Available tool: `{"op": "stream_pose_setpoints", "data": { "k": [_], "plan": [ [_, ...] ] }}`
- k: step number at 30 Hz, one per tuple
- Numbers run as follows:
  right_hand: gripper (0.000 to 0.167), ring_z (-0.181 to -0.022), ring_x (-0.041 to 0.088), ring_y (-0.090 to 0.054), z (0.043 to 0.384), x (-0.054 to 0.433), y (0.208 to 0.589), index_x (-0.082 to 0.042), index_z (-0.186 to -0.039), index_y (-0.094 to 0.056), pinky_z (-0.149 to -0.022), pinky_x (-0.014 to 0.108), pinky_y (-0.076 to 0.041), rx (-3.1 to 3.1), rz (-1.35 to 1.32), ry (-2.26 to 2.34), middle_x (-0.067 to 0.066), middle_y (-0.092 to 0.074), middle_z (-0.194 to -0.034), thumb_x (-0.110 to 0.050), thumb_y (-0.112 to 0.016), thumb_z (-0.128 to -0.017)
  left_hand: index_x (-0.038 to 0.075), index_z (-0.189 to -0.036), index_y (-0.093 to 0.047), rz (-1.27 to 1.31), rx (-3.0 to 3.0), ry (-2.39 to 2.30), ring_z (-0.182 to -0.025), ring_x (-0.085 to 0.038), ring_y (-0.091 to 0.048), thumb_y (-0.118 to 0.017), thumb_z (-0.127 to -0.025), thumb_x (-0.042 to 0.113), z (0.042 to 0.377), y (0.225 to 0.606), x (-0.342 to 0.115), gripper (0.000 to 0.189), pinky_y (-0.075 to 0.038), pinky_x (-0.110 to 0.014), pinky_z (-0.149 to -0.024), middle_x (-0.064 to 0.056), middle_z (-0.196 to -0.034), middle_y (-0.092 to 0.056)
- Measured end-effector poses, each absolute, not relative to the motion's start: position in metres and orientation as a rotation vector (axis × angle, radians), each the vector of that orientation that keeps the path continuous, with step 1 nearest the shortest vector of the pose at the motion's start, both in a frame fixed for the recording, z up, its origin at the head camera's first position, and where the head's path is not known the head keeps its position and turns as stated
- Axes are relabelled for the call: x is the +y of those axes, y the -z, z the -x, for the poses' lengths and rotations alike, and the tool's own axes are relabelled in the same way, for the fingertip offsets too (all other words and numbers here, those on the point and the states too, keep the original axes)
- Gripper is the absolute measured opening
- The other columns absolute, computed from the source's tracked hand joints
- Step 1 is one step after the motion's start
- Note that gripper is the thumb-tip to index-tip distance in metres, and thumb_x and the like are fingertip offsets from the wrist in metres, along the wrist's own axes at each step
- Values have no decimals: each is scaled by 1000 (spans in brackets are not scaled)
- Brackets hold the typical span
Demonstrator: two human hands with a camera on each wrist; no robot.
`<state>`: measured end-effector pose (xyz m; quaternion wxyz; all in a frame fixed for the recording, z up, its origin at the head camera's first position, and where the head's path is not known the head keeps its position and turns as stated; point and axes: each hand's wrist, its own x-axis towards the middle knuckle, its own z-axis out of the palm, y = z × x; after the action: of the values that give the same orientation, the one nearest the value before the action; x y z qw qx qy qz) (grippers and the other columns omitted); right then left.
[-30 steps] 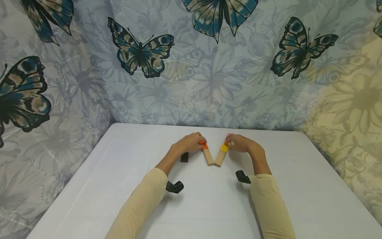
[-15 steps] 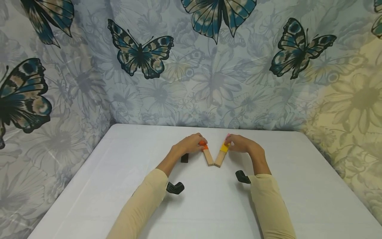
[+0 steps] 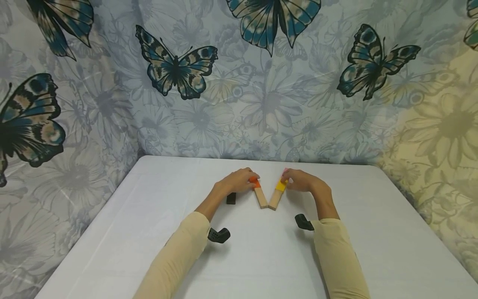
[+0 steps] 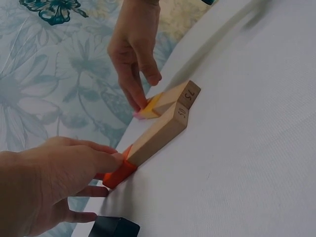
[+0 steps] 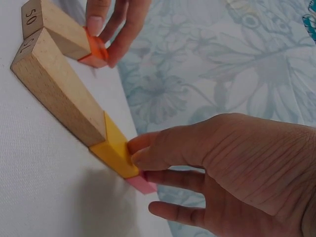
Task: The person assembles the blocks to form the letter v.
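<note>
Two pale wooden blocks lie on the white table, their near ends meeting in a V. The left wooden block [image 3: 261, 198] is marked 50 on its end; the right wooden block [image 5: 61, 86] appears to be marked 75. My left hand [image 3: 236, 181] pinches an orange block [image 4: 120, 175] at the far end of the left one. With thumb and finger, my right hand [image 3: 301, 181] holds a yellow block [image 5: 114, 150] in line with the right one. A pink block [image 5: 142, 183] sits beyond the yellow, partly hidden by the fingers.
A black block [image 3: 231, 199] stands just beside my left hand. Black wrist-worn devices stick out from the left sleeve [image 3: 179, 249] and right sleeve [image 3: 340, 253]. Behind the table's [image 3: 168, 207] far edge hangs a cloth [image 3: 239, 124] printed with butterflies and flowers.
</note>
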<state>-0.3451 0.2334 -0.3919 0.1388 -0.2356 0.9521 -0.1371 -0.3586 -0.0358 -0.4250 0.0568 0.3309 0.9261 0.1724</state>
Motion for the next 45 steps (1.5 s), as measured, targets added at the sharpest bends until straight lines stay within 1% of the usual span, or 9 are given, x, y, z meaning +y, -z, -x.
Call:
{"op": "stream_pose_setpoints", "data": {
  "k": [4,16,21,26,28,32,37,41,45],
  "plan": [
    [33,-133,46,-56,346,233,392,5,-124,-71,-115,59,-46,2754,702,394,28,-60,-141,-1,-59,-94,15,-141,-67,-999,2804,-514,-134,-30,-60,-62,-106,22,358,424,-35,36,-52,-49,-112,-12,-146,-61],
    [32,-131,46,-56,346,235,392,7,-123,-71,-114,59,-46,2759,720,388,28,-61,-138,0,-60,-94,16,-140,-67,-1002,2808,-542,-133,-32,-61,-62,-106,21,355,424,-33,35,-52,-57,-110,-13,-146,-60],
    [31,-131,46,-56,345,235,392,6,-123,-72,-114,59,-46,2756,704,385,28,-61,-139,0,-61,-94,19,-149,-60,-995,2812,-515,-132,-32,-59,-61,-107,26,352,423,-34,42,-52,-55,-109,-13,-150,-56],
    [31,-131,46,-57,343,236,390,6,-123,-71,-114,59,-47,2760,720,382,28,-62,-138,0,-61,-94,24,-156,-51,-974,2842,-466,-135,-32,-57,-56,-108,38,351,423,-38,49,-50,-58,-111,-11,-153,-52],
    [33,-133,46,-56,343,236,389,6,-124,-71,-115,59,-46,2757,710,383,29,-61,-141,0,-60,-94,24,-156,-51,-970,2856,-457,-137,-33,-56,-54,-109,40,350,422,-42,50,-49,-61,-111,-11,-154,-52],
    [34,-136,47,-54,343,234,389,5,-127,-70,-116,59,-45,2748,688,391,28,-58,-144,-1,-59,-95,22,-155,-52,-986,2859,-446,-138,-35,-55,-54,-109,39,345,416,-55,48,-48,-62,-112,-13,-153,-53],
    [33,-136,47,-53,344,232,390,6,-126,-70,-116,60,-45,2744,706,386,29,-58,-145,-1,-59,-96,24,-155,-52,-1000,2831,-377,-139,-32,-56,-55,-109,38,333,407,-80,48,-46,-60,-116,-10,-152,-55],
    [33,-138,48,-51,344,232,389,6,-126,-70,-117,60,-43,2747,707,374,30,-56,-146,-2,-59,-96,24,-154,-53,-1012,2779,-335,-140,-29,-55,-58,-107,38,324,402,-98,49,-44,-59,-118,-8,-153,-56],
    [34,-140,49,-50,344,232,390,6,-127,-70,-119,61,-42,2750,690,378,30,-55,-147,-3,-59,-96,24,-151,-57,-1045,2729,-285,-139,-28,-56,-67,-102,37,317,398,-110,51,-45,-57,-118,-7,-151,-57]
  ]
}}
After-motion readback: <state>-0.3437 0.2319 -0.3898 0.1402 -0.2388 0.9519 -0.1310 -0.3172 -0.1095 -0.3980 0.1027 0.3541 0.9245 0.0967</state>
